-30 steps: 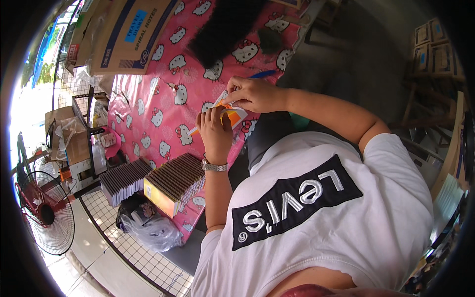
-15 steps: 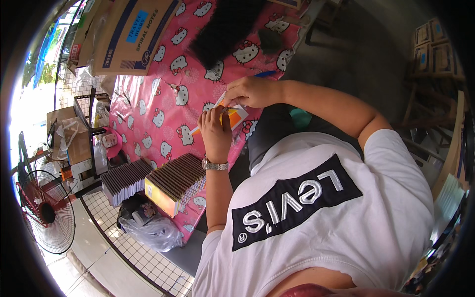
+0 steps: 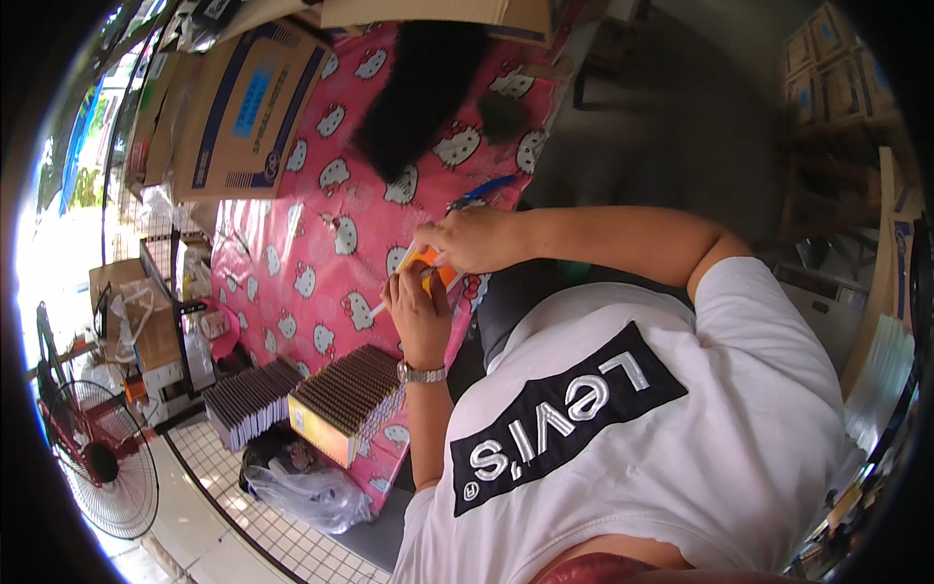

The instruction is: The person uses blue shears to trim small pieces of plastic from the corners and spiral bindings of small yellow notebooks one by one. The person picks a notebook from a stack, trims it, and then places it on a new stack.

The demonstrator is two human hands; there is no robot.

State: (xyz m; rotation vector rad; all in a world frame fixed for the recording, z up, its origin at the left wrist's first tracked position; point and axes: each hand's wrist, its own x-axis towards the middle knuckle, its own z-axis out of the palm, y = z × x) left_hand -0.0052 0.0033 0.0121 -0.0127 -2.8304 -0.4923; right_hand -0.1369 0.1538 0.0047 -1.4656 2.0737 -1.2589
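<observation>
Over the pink table cover, both hands are on a small notebook (image 3: 443, 276) with an orange and white cover, largely hidden by my fingers. Curled fingers of my left hand (image 3: 418, 310) close on its near-left side; a metal watch (image 3: 424, 374) circles that wrist. My right hand (image 3: 477, 239) reaches in from the right, its fingers pinching the far edge. Just beyond the right hand lies a blue-handled tool (image 3: 489, 188), partly covered by it. Left of my left forearm stand a row of yellow-covered spiral notebooks (image 3: 336, 414) and a row with darker bindings (image 3: 251, 404).
A large cardboard box (image 3: 251, 112) stands at the far left. A long black bundle (image 3: 418, 102) and a small dark green item (image 3: 502, 118) lie at the back. A clear plastic bag (image 3: 316, 498) rests near left, beside a fan (image 3: 102, 462). More boxes (image 3: 832, 83) are stacked far right.
The whole view has shifted, so the table sits lower in the picture. My right hand has come over more of the notebook, and more of the blue-handled tool shows.
</observation>
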